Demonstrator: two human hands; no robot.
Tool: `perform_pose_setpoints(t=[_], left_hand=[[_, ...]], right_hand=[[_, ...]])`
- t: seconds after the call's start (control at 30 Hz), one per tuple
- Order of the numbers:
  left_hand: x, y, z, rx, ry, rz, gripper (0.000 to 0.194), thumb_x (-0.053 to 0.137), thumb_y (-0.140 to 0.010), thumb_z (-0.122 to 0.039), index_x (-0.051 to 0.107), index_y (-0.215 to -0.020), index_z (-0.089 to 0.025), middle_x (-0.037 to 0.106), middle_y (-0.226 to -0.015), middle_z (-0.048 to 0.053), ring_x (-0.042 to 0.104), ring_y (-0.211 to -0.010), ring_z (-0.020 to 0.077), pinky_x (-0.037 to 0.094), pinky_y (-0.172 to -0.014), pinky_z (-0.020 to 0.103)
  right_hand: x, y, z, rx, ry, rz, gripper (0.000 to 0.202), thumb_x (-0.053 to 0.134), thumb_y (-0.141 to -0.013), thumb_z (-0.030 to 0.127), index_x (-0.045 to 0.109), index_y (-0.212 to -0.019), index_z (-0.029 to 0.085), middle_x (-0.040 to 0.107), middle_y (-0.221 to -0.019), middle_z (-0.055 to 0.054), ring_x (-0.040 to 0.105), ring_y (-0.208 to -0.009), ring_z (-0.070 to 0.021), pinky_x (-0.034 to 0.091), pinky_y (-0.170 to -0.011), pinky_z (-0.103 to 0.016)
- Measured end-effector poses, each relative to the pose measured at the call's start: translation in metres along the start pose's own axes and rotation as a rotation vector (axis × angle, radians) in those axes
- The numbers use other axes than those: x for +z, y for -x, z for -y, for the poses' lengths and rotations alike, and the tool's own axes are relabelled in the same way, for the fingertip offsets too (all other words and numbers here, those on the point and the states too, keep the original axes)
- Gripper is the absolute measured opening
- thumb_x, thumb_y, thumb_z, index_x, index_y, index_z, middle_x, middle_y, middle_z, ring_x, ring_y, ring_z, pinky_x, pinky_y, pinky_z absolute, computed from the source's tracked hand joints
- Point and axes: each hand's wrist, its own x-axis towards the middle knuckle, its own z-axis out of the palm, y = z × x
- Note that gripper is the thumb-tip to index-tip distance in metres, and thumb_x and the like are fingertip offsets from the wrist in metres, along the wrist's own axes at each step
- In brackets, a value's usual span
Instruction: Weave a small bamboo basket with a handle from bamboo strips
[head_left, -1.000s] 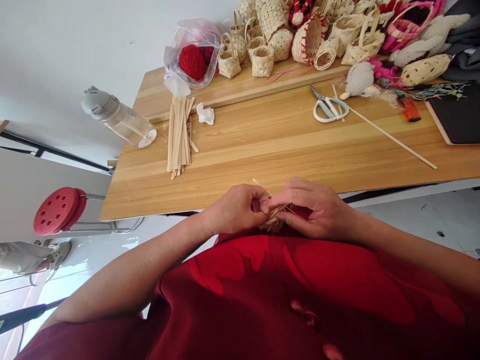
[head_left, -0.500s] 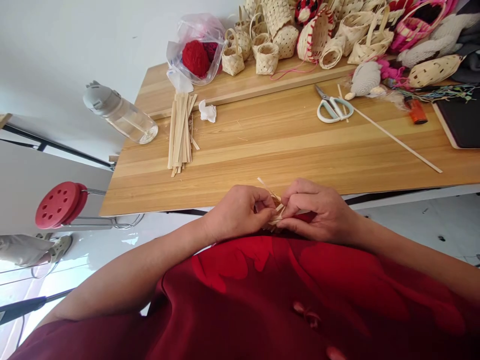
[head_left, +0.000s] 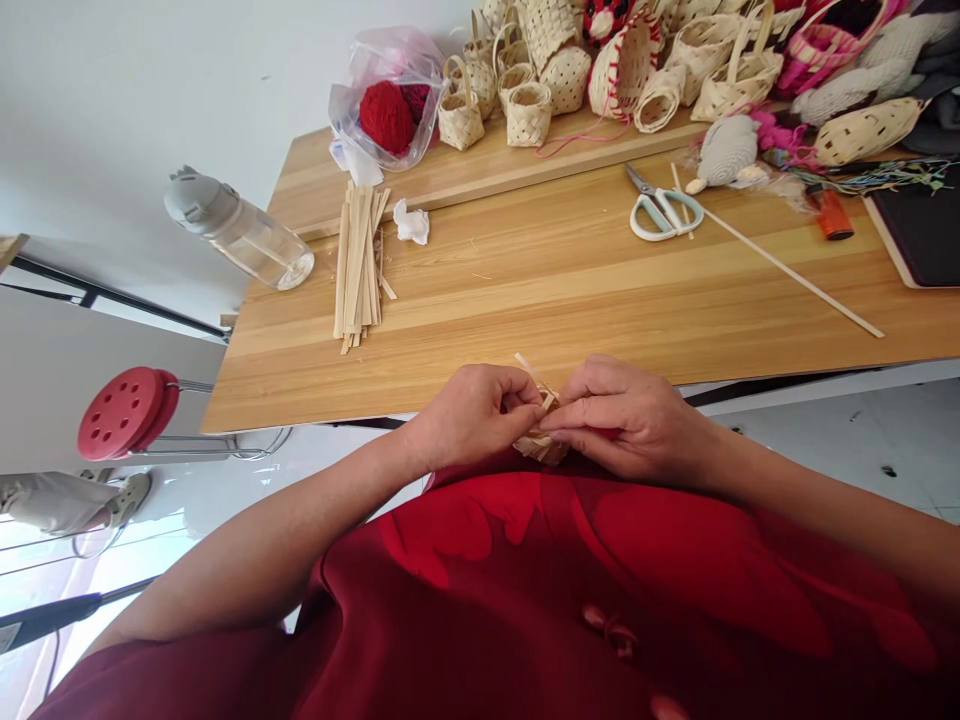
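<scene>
Left hand (head_left: 480, 415): held thumb and forefinger in a narrow pinch on one side of the woven-strip piece (head_left: 541, 450).
Right hand (head_left: 634, 415): pinched the opposite side, its fingertips meeting or nearly meeting the left's.
Work's place: the piece sat between both hands, just beyond the red garment (head_left: 465, 590) and by the near edge of the tabletop (head_left: 450, 330), largely covered by fingers.
Progress: some strips were gathered together, but loose ends fanned out below the fingers and a pale strip end (head_left: 525, 362) poked up, so it looked unfinished; how much weaving remained could not be told.
Strip bundle (head_left: 360, 265): lay at the left, seemingly unused stock.
Scissors (head_left: 664, 208): lay well apart from the hands.
Water bottle (head_left: 255, 245): clear-walled; its fill was hard to judge.
Plastic bag (head_left: 390, 50): held a red yarn ball (head_left: 386, 117) and a darker one (head_left: 418, 98).
Handled basket (head_left: 460, 120), handleless basket (head_left: 528, 118), red-laced basket (head_left: 619, 80): looked fully woven; contents could not be made out.
</scene>
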Motion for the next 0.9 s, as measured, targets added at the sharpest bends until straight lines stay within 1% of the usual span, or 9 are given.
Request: perform_pose_setpoints(t=[0.1,0.2,0.33,0.4,0.5,0.57,0.7,0.77,0.9], left_hand=[[0.003,0.002,-0.001,0.015,-0.023,-0.023,0.014,0.062,-0.085,-0.024,0.070,-0.076,-0.016,0.066,-0.066,-0.002,0.054,-0.060,0.0085,0.037,-0.055,0.019],[0.004,0.005,-0.002,0.041,-0.034,-0.045,0.015,0.061,-0.087,-0.023,0.070,-0.077,-0.016,0.065,-0.065,-0.003,0.053,-0.058,0.0081,0.037,-0.055,0.019],[0.003,0.006,-0.002,0.051,-0.007,0.016,0.015,0.059,-0.088,-0.022,0.070,-0.079,-0.016,0.064,-0.066,-0.003,0.053,-0.059,0.0082,0.038,-0.056,0.019],[0.003,0.007,-0.002,0.059,-0.023,0.016,0.015,0.059,-0.087,-0.020,0.069,-0.078,-0.016,0.064,-0.066,-0.003,0.053,-0.059,0.0083,0.038,-0.056,0.020],[0.007,0.008,-0.002,0.099,-0.094,-0.067,0.014,0.059,-0.087,-0.019,0.068,-0.077,-0.016,0.064,-0.067,-0.002,0.052,-0.060,0.0085,0.038,-0.057,0.020],[0.008,0.008,-0.001,0.115,-0.113,-0.091,0.013,0.059,-0.087,-0.018,0.067,-0.078,-0.015,0.065,-0.069,-0.002,0.054,-0.061,0.0089,0.039,-0.059,0.021],[0.004,0.010,0.001,0.146,-0.097,-0.038,0.013,0.059,-0.087,-0.015,0.071,-0.084,-0.016,0.070,-0.080,0.000,0.060,-0.073,0.0109,0.044,-0.065,0.021],[0.001,0.012,0.000,0.158,-0.077,-0.012,0.017,0.059,-0.086,-0.011,0.073,-0.088,-0.018,0.073,-0.086,0.000,0.063,-0.078,0.0111,0.046,-0.069,0.020],[-0.001,0.013,-0.004,0.109,-0.045,-0.002,0.022,0.058,-0.085,-0.009,0.077,-0.093,-0.020,0.077,-0.088,-0.002,0.064,-0.076,0.0096,0.046,-0.070,0.019]], right_hand=[[-0.004,-0.004,0.002,-0.016,-0.006,0.081,0.013,0.066,-0.096,0.023,0.078,-0.094,0.018,0.069,-0.086,-0.008,0.059,-0.082,-0.0183,0.046,-0.073,-0.033],[-0.008,-0.009,0.004,0.003,0.001,0.170,0.019,0.064,-0.097,0.027,0.079,-0.089,0.018,0.066,-0.082,-0.007,0.056,-0.080,-0.0185,0.042,-0.073,-0.033],[-0.009,-0.012,0.004,0.025,0.002,0.219,0.021,0.063,-0.098,0.027,0.080,-0.089,0.019,0.064,-0.084,-0.007,0.053,-0.081,-0.0183,0.040,-0.075,-0.033],[-0.008,-0.013,0.004,0.022,0.004,0.225,0.021,0.063,-0.098,0.028,0.080,-0.088,0.019,0.063,-0.083,-0.007,0.052,-0.080,-0.0182,0.039,-0.075,-0.033],[-0.007,-0.012,0.005,0.028,0.012,0.227,0.024,0.063,-0.097,0.028,0.079,-0.082,0.019,0.061,-0.082,-0.007,0.051,-0.080,-0.0185,0.038,-0.075,-0.033],[-0.006,-0.012,0.005,0.027,0.021,0.232,0.026,0.062,-0.098,0.029,0.078,-0.082,0.019,0.061,-0.082,-0.007,0.051,-0.080,-0.0185,0.038,-0.075,-0.033],[-0.005,-0.010,0.004,0.027,0.037,0.227,0.026,0.060,-0.100,0.031,0.080,-0.088,0.020,0.062,-0.083,-0.006,0.052,-0.081,-0.0179,0.037,-0.076,-0.033],[-0.005,-0.009,0.003,0.046,0.035,0.212,0.026,0.059,-0.100,0.030,0.081,-0.090,0.021,0.063,-0.082,-0.006,0.052,-0.081,-0.0175,0.037,-0.076,-0.033],[-0.006,-0.007,0.002,0.074,-0.028,0.172,0.024,0.062,-0.099,0.032,0.081,-0.090,0.023,0.064,-0.080,-0.005,0.054,-0.079,-0.0164,0.038,-0.075,-0.032]])
